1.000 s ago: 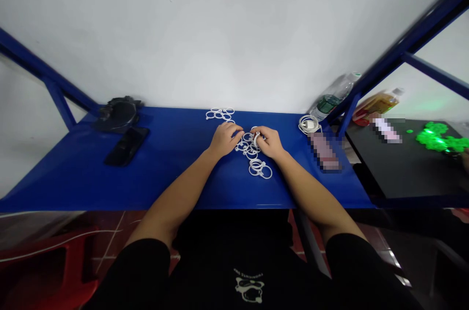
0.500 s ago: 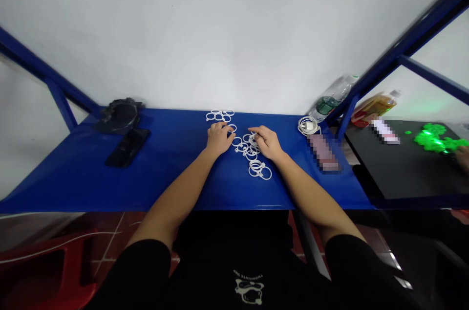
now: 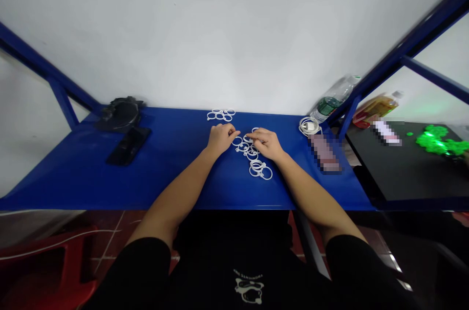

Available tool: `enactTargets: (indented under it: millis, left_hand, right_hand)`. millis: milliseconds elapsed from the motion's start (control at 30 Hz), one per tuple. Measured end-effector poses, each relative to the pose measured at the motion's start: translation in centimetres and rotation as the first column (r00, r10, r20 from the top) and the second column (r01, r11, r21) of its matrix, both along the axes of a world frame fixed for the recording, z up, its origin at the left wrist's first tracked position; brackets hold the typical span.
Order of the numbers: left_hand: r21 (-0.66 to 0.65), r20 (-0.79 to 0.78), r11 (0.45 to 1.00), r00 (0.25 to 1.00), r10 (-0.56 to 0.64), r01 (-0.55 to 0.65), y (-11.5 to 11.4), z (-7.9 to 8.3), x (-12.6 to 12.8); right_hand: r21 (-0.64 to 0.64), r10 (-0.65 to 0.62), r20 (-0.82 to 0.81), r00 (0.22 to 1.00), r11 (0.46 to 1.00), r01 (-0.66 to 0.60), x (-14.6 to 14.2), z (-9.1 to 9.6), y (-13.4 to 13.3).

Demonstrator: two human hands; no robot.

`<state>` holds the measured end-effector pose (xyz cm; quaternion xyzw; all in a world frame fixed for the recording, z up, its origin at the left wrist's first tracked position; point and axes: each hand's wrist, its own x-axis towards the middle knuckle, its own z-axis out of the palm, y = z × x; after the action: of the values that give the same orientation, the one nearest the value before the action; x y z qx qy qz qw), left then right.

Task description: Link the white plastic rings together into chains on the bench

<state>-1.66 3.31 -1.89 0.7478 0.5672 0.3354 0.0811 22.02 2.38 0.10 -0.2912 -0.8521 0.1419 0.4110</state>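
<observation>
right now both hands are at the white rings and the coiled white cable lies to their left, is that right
Wrong side: in the head view, the coiled white cable lies to the right of the left hand and right hand, which are at the white rings.

You wear a black shirt [image 3: 205, 256], and on its front is a pale print [image 3: 253, 295], a rounded outline figure with dark parts inside. Just above this print in the view, a small pale lettering [image 3: 248, 274] bends in an arc. On either side of the print, your left sleeve [image 3: 142, 261] and right sleeve [image 3: 351, 261] are black and short. Beyond the print, your forearms [image 3: 186, 188] are bare, as are your left hand [image 3: 220, 138] and right hand [image 3: 270, 145].
</observation>
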Motion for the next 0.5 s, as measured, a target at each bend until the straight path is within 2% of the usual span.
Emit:
enactTargets:
  millis: [133,333,500]
  left_hand:
    - [-0.109,-0.028,0.991,0.996,-0.085,0.082,0.0,-0.1,-0.2]
    - [-0.058,-0.028,0.989,0.99,-0.139,0.138,0.2,-0.5,-0.3]
    - [0.002,-0.055,0.992,0.99,-0.128,0.128,0.3,-0.8,-0.4]
  right_hand:
    - [-0.003,-0.029,0.002,1.0,1.0,0.029,0.1,0.4,-0.1]
    - [-0.012,-0.015,-0.013,1.0,1.0,0.015,0.4,1.1,-0.2]
    - [-0.031,-0.054,0.012,0.998,0.998,0.054,0.6,0.7,-0.1]
